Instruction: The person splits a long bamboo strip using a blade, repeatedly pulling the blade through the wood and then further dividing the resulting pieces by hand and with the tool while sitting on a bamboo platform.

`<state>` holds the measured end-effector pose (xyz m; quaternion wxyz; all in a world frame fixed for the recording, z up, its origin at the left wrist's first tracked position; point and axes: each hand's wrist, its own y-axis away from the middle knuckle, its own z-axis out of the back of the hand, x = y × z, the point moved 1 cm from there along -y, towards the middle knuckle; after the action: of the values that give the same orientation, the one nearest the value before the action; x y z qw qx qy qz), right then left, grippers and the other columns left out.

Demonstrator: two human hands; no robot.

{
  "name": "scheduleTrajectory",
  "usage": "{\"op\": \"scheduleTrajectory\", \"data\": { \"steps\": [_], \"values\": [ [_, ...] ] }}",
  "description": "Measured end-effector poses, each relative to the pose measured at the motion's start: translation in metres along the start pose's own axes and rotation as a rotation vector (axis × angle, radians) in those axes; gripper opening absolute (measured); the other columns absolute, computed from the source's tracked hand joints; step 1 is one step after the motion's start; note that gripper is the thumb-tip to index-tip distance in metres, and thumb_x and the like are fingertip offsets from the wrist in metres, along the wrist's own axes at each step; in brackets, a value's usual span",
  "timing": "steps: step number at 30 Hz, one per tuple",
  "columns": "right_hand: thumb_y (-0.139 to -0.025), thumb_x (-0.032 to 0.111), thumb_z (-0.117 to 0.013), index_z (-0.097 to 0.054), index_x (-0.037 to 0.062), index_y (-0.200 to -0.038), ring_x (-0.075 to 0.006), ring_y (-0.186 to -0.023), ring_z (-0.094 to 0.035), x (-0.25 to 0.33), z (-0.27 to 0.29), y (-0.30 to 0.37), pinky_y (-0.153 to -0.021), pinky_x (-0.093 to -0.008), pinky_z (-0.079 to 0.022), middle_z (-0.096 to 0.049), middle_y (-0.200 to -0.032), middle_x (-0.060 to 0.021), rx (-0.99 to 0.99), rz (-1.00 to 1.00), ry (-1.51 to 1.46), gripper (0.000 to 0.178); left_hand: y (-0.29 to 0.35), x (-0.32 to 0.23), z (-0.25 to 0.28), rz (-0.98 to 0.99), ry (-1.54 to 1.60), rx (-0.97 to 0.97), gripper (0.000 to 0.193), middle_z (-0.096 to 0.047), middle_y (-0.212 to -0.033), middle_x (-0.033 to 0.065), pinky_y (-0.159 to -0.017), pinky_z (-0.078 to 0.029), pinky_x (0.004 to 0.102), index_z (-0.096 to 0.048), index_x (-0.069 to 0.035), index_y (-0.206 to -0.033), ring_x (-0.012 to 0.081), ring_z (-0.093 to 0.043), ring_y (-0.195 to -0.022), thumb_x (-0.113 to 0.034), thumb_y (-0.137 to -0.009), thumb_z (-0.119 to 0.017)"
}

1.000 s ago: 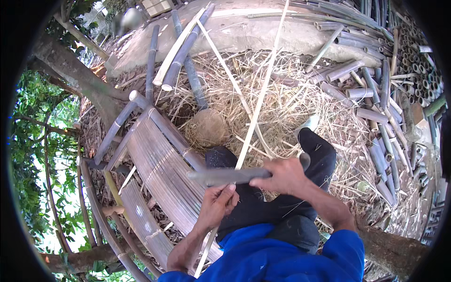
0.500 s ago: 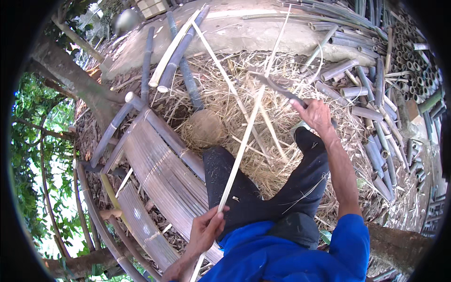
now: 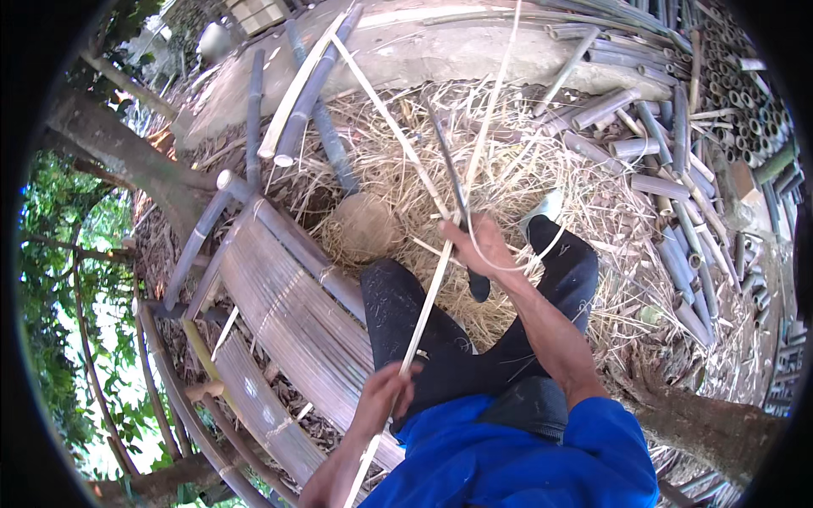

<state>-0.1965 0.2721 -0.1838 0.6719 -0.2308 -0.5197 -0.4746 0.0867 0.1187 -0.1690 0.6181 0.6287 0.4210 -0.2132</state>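
Observation:
My left hand (image 3: 383, 398) grips the lower part of a long pale bamboo strip (image 3: 467, 169) that runs up and away across my lap. My right hand (image 3: 478, 241) is closed on the handle of a long dark blade (image 3: 447, 165), which points up and away, laid against the strip about midway along it. A thin curled shaving (image 3: 517, 262) loops off beside my right hand. I sit with dark trousers and a blue shirt over a heap of dry bamboo shavings (image 3: 423, 161).
A woven bamboo bench (image 3: 288, 330) lies at my left. Long bamboo poles (image 3: 318, 85) lean at the top. Cut bamboo tube pieces (image 3: 660, 186) are stacked at right. A round stump (image 3: 362, 227) sits ahead of my knees. A tree trunk (image 3: 127, 157) and foliage stand at left.
My right hand swung the blade out to the far right, then brought it back against the strip. My left hand slid down the strip toward my body.

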Motion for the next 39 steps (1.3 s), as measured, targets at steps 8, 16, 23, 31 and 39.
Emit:
{"op": "scheduleTrajectory", "data": {
  "steps": [8, 16, 23, 31, 39],
  "values": [
    [-0.097, 0.068, -0.045, -0.068, 0.0054, -0.115, -0.0296, -0.08, -0.07, -0.003, 0.013, 0.015, -0.073, -0.0449, -0.054, -0.069, -0.082, -0.0175, 0.056, 0.065, 0.279, 0.069, -0.054, -0.035, -0.02, -0.286, -0.154, -0.27, 0.025, -0.054, -0.063, -0.0043, -0.045, -0.029, 0.0212, -0.071, 0.0, -0.11, 0.0021, -0.042, -0.051, -0.022, -0.104, -0.059],
    [-0.094, 0.073, -0.043, -0.07, 0.0079, -0.108, -0.0371, -0.065, -0.071, -0.01, -0.006, 0.045, -0.063, -0.0524, -0.057, -0.066, -0.062, -0.0183, 0.412, 0.582, 0.948, 0.072, -0.047, -0.017, -0.022, -0.367, -0.312, -0.319, 0.028, -0.049, -0.064, -0.0056, -0.048, -0.027, 0.0205, -0.072, 0.001, -0.108, 0.002, -0.039, -0.054, -0.024, -0.104, -0.059],
    [-0.091, 0.077, -0.043, -0.073, 0.0137, -0.104, -0.0339, -0.07, -0.072, 0.001, 0.019, 0.004, -0.066, -0.0467, -0.058, -0.071, -0.074, -0.0155, 0.145, 0.214, 0.89, 0.071, -0.034, -0.017, -0.02, -0.278, -0.279, -0.33, 0.025, -0.047, -0.065, -0.0087, -0.049, -0.026, 0.0202, -0.072, 0.002, -0.106, 0.0009, -0.04, -0.056, -0.021, -0.103, -0.061],
    [-0.091, 0.079, -0.042, -0.074, 0.0139, -0.092, -0.0258, -0.051, -0.067, -0.025, 0.031, -0.006, -0.043, -0.0406, -0.05, -0.064, -0.057, -0.0085, -0.011, 0.267, 0.786, 0.072, -0.013, -0.01, -0.012, -0.212, -0.284, -0.371, 0.024, -0.046, -0.065, -0.0103, -0.05, -0.024, 0.0217, -0.074, 0.001, -0.109, 0.0004, -0.036, -0.058, -0.018, -0.102, -0.063],
    [-0.099, 0.064, -0.042, -0.074, 0.0037, -0.089, -0.0361, -0.068, -0.069, -0.121, 0.168, -0.083, -0.071, -0.0508, -0.056, -0.068, -0.071, -0.024, -0.474, 0.317, 0.98, 0.069, 0.066, 0.038, 0.0, -0.157, -0.463, -0.358, 0.03, -0.06, -0.065, -0.0017, -0.052, -0.038, 0.0235, -0.074, 0.002, -0.113, 0.0045, -0.048, -0.061, -0.023, -0.098, -0.068]
  ]
}}
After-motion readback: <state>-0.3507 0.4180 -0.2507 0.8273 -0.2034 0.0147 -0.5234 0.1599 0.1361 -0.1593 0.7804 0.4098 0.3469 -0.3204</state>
